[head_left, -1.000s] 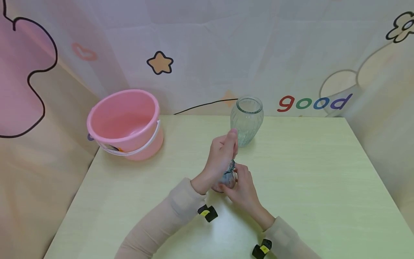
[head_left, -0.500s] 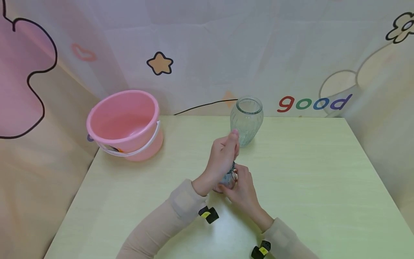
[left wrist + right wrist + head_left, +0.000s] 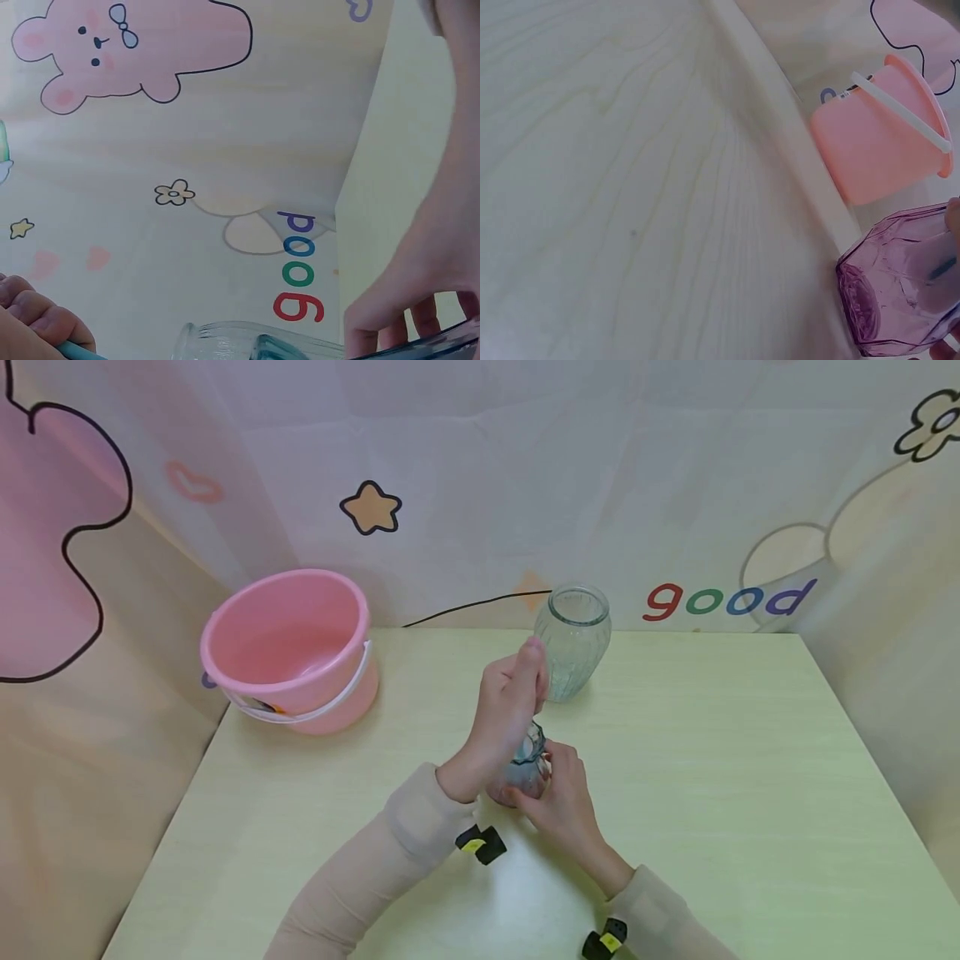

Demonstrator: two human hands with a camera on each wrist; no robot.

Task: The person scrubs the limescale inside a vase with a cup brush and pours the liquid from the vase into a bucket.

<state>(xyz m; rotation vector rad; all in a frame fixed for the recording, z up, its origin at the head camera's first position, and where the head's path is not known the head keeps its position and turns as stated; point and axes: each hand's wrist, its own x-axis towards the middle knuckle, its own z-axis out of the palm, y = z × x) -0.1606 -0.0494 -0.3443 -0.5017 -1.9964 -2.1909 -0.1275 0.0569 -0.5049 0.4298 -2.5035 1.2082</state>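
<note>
A small faceted glass vase (image 3: 527,778), bluish at the neck and purple at the base, stands between my hands near the middle of the table. My right hand (image 3: 564,795) grips its side, thumb in front and fingers behind. In the right wrist view the purple base of this vase (image 3: 889,277) shows, with a dark blurred strip inside. My left hand (image 3: 501,714) is a fist above the vase's mouth. The left wrist view shows its curled fingers holding a thin teal stick (image 3: 79,351); most of the stick is hidden, so its kind is unclear.
A larger clear ribbed glass jar (image 3: 576,647) stands upright just beyond my left hand. At the back left is a pink bucket (image 3: 330,714) with a white handle. The pale table (image 3: 712,777) meets a printed cloth backdrop (image 3: 465,485) behind.
My left hand dips slightly, then rises and shifts a little left, uncovering more of the vase's mouth. My right hand and the vase stay nearly in place.
</note>
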